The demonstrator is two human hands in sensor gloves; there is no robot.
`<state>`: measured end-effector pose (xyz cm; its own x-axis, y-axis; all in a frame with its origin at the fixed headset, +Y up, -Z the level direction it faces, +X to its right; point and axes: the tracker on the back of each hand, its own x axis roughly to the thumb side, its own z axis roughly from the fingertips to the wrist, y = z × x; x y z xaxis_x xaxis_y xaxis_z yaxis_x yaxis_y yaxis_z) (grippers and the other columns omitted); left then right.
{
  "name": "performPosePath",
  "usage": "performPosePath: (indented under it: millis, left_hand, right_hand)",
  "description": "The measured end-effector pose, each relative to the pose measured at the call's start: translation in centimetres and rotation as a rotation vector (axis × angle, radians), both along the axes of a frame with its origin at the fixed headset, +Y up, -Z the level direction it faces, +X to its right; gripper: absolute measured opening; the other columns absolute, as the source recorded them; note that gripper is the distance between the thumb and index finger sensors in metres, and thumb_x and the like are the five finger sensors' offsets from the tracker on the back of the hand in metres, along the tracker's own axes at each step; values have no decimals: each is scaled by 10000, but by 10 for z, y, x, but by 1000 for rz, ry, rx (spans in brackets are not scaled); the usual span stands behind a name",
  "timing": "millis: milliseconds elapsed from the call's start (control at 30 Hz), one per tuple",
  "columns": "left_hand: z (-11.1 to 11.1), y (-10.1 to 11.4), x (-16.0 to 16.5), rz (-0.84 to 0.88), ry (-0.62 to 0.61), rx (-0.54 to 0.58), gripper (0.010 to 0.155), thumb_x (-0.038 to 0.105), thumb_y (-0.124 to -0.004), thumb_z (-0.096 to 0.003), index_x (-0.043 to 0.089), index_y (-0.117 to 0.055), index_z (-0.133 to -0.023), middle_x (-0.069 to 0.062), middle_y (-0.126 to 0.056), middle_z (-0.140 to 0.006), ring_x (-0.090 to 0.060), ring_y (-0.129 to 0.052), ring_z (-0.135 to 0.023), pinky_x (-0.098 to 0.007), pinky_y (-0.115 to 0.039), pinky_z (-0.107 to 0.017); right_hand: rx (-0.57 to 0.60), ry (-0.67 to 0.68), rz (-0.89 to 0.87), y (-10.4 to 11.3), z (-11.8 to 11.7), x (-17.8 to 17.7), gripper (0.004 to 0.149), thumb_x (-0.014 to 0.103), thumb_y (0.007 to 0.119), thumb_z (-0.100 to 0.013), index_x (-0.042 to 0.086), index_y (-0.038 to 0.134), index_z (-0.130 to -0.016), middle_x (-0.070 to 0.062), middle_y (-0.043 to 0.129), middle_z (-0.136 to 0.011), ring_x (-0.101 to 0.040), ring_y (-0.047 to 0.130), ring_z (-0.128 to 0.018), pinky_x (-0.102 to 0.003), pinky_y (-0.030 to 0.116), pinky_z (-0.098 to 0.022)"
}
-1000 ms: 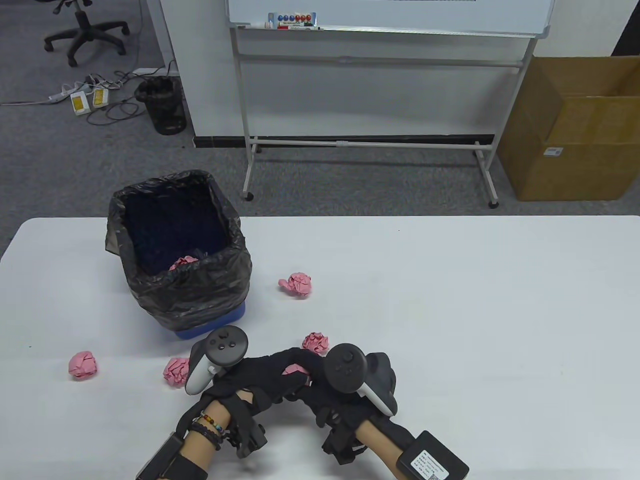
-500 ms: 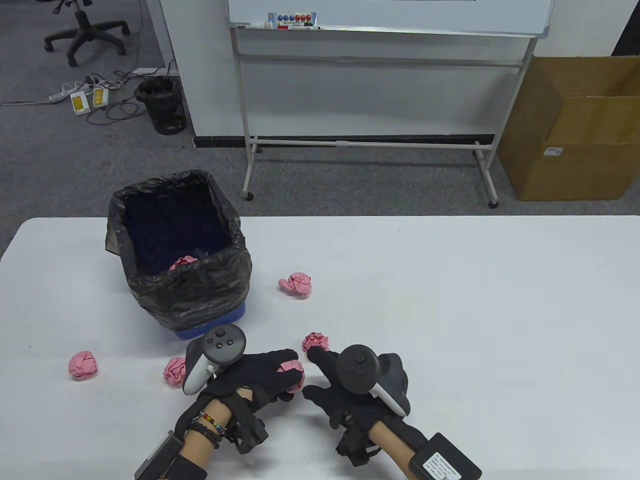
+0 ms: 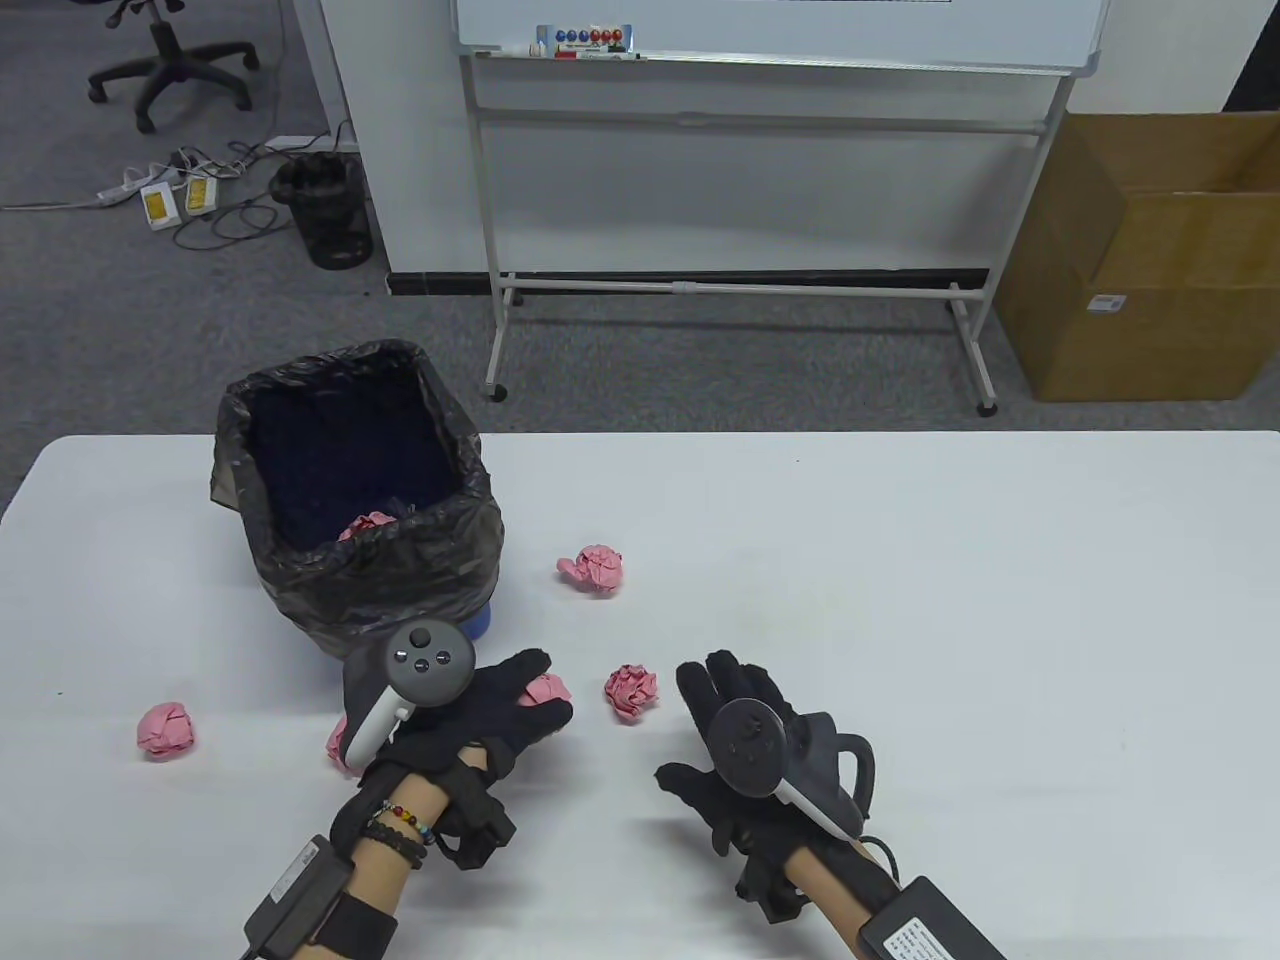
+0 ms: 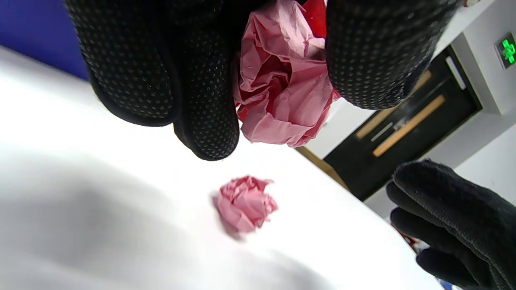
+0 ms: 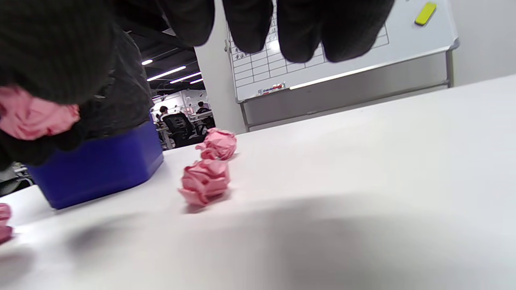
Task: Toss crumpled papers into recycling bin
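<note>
My left hand (image 3: 535,695) pinches a crumpled pink paper ball (image 3: 548,688) just above the table, in front of the bin; the left wrist view shows that ball (image 4: 282,80) held between my fingers (image 4: 201,100). My right hand (image 3: 705,720) is open and empty, palm down, to the right. A loose pink ball (image 3: 632,690) lies between the hands and shows in the wrist views (image 4: 246,203) (image 5: 205,181). The bin (image 3: 300,400), blue with a black bag liner, holds a pink ball (image 3: 365,524).
More pink balls lie on the white table (image 3: 900,560): one right of the bin (image 3: 595,570), one at the far left (image 3: 165,728), one partly hidden under my left tracker (image 3: 338,745). A whiteboard stand (image 3: 740,285) and a cardboard box (image 3: 1150,260) stand beyond the table.
The hands have parted. My left hand has moved up and left toward the bin with the pink ball. My right hand has let go, opened and drawn off to the right.
</note>
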<state>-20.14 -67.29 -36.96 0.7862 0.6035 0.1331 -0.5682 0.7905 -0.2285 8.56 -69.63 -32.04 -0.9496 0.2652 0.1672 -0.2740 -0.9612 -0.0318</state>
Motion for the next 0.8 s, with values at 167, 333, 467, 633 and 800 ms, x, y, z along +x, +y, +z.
performPosePath:
  millis: [167, 333, 467, 633, 800]
  left_hand:
    - [-6, 43, -3, -2, 22, 125, 769, 506, -866, -419, 86, -679, -1035, -267, -841, -975, -251, -1083, -728, -433, -929, -521]
    - [-15, 88, -10, 6, 36, 254, 765, 506, -866, -419, 111, -670, -1043, -249, -821, -999, -247, -1072, -747, -424, -927, -532]
    - [-22, 124, -18, 30, 91, 378, 761, 504, -865, -420, 132, -660, -1050, -231, -801, -1022, -250, -1055, -774, -420, -922, -542]
    - [-30, 155, -40, -14, 294, 577, 752, 512, -865, -418, 173, -653, -1055, -184, -787, -1047, -239, -1036, -801, -405, -919, -550]
    - [-46, 152, -67, -224, 497, 540, 926, 584, -807, -427, 167, -383, -1138, -227, -398, -1208, -427, -608, -1079, -593, -642, -721]
  right_hand:
    - [23, -22, 39, 5, 1, 5, 949, 649, 821, -289, 360, 380, -1078, -25, 386, -1195, -373, 482, -1121, -535, 548, -764]
    - [19, -30, 51, 8, 2, 7, 954, 651, 819, -288, 357, 375, -1080, -25, 383, -1197, -372, 478, -1123, -539, 543, -765]
    - [21, -37, 33, 11, 3, 10, 953, 650, 818, -289, 357, 375, -1080, -24, 385, -1197, -374, 476, -1124, -541, 541, -766]
    - [16, -37, 19, 11, 3, 14, 954, 651, 816, -291, 356, 372, -1081, -25, 389, -1197, -373, 484, -1123, -542, 543, -764]
    - [8, -34, 13, 10, 4, 18, 952, 652, 816, -290, 360, 373, -1080, -24, 392, -1197, -371, 486, -1125, -543, 544, -764]
